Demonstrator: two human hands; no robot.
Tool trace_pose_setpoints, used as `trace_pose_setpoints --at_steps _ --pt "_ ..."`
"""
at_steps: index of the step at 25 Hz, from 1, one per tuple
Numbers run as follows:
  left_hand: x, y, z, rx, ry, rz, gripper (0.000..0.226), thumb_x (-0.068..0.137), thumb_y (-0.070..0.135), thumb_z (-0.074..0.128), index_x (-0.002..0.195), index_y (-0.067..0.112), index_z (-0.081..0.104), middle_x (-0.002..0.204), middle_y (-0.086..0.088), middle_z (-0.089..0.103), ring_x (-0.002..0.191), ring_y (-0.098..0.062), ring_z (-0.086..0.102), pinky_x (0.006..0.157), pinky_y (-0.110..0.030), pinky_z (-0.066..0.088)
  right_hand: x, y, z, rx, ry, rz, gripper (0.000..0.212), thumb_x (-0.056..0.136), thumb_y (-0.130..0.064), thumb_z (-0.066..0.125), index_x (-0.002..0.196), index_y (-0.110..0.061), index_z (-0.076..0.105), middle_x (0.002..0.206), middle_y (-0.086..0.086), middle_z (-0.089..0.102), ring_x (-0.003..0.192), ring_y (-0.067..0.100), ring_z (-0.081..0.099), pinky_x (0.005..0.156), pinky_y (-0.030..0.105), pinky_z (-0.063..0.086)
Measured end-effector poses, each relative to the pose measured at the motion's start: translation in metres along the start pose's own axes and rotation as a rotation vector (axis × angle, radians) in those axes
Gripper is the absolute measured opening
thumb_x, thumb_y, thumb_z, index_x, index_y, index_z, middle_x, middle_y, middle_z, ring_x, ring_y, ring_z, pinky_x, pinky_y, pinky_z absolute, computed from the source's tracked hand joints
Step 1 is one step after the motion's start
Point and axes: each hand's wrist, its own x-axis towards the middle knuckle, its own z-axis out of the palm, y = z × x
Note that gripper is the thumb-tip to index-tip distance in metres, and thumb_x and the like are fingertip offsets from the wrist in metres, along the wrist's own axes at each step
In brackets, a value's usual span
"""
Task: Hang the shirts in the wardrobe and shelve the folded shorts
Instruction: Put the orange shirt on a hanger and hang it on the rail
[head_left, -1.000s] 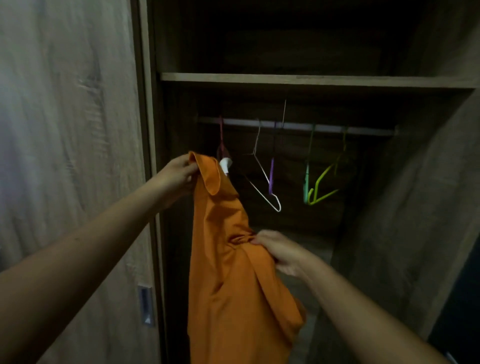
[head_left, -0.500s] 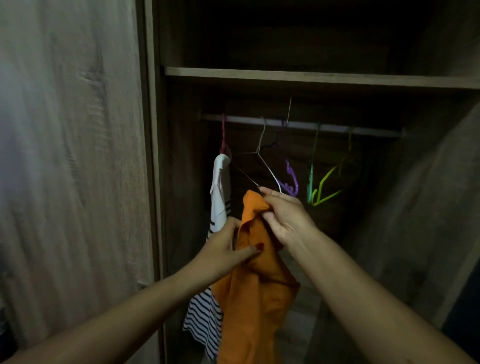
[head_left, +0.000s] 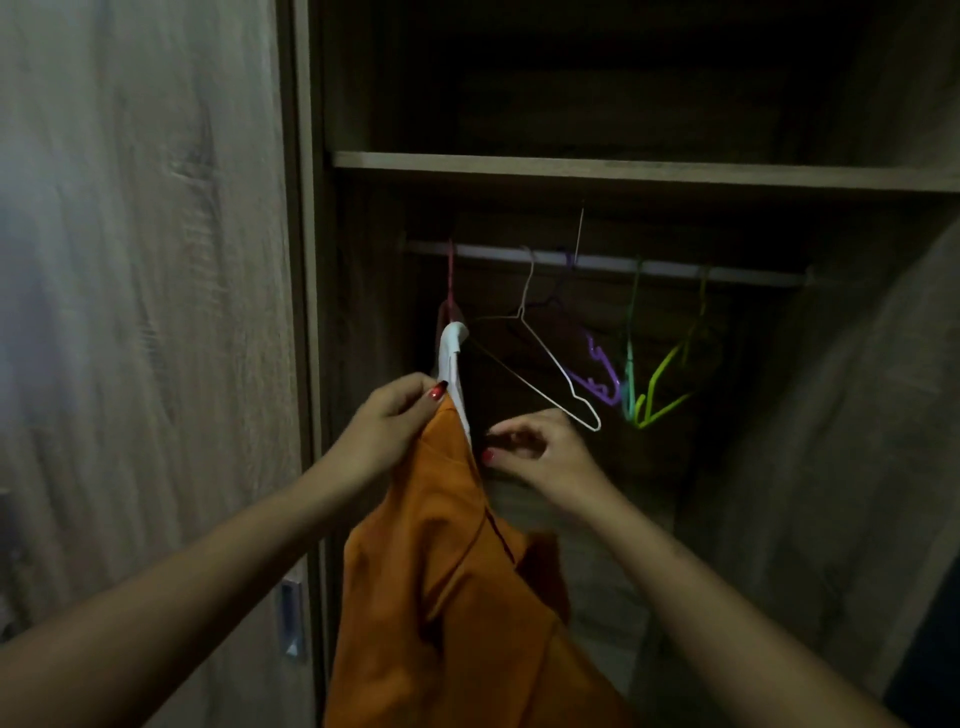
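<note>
- Head view: left hand (head_left: 395, 423) pinches the top of the orange shirt (head_left: 441, 571), thumb and fingers clamped on the fabric.
- Right hand (head_left: 543, 454) is just beside the shirt's right edge, fingers curled; can't tell if they grip cloth.
- Shirt hangs below the rail (head_left: 675, 270), overlapping a hung white garment (head_left: 451, 353).
- White wire hanger (head_left: 561, 387) is bare, just above the right hand.

Single head-worn view, wide-angle, facing forward into the open wardrobe (head_left: 831, 415) from close in front; shelf (head_left: 623, 169) and rail (head_left: 675, 267) sit at upper mid-frame, the closed door (head_left: 145, 312) fills the left side
</note>
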Motion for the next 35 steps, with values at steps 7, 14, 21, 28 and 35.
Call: trace_pose_setpoints --at_steps 7,14,21,28,35 --pt "0.004 0.013 -0.013 0.165 -0.304 0.164 0.009 0.093 0.019 0.054 0.095 0.014 0.061 0.092 -0.005 0.063 0.086 -0.017 0.064 0.079 -0.031 0.055 -0.009 0.021 0.028 -0.047 -0.43 -0.104 0.007 0.089 -0.014 0.058 0.09 -0.009 0.063 0.089 0.0 0.063 0.084 0.004 0.062 0.076 0.02 0.049" --pt "-0.003 -0.01 -0.044 0.945 -0.48 0.335 0.038 0.089 0.034 0.058 0.117 0.047 0.036 0.125 0.012 0.037 0.111 -0.006 0.045 0.094 -0.027 0.048 0.042 0.007 -0.025 -0.402 -0.098 -0.119 0.027 0.076 0.003 0.058 0.077 -0.023 0.065 0.082 0.005 0.067 0.073 0.017 0.063 0.064 0.029 0.052" --pt "0.002 -0.007 -0.068 0.988 -0.039 0.364 0.02 0.095 0.022 0.05 0.114 0.022 0.057 0.116 -0.006 0.056 0.105 -0.028 0.058 0.092 -0.042 0.052 0.085 -0.021 -0.037 -0.028 -0.25 0.004 0.018 0.088 -0.008 0.059 0.102 -0.017 0.067 0.11 0.002 0.062 0.104 0.015 0.061 0.082 0.025 0.054" --pt "0.009 0.007 -0.059 1.209 -0.059 0.248 0.061 0.086 0.019 0.059 0.141 0.015 0.031 0.143 0.001 0.028 0.1 -0.008 0.046 0.06 -0.017 0.047 0.162 0.033 -0.022 -0.529 0.09 0.152 0.035 0.085 -0.007 0.059 0.119 -0.015 0.057 0.128 0.019 0.049 0.112 0.031 0.053 0.091 0.03 0.044" --pt "0.012 0.0 -0.061 1.105 -0.11 0.147 0.058 0.086 0.012 0.058 0.137 0.017 0.032 0.138 0.004 0.027 0.092 -0.005 0.042 0.051 -0.014 0.038 0.154 0.038 -0.007 -0.099 0.47 0.01 0.048 0.081 0.015 0.043 0.121 -0.012 0.047 0.11 0.016 0.058 0.092 0.026 0.056 0.069 0.026 0.039"
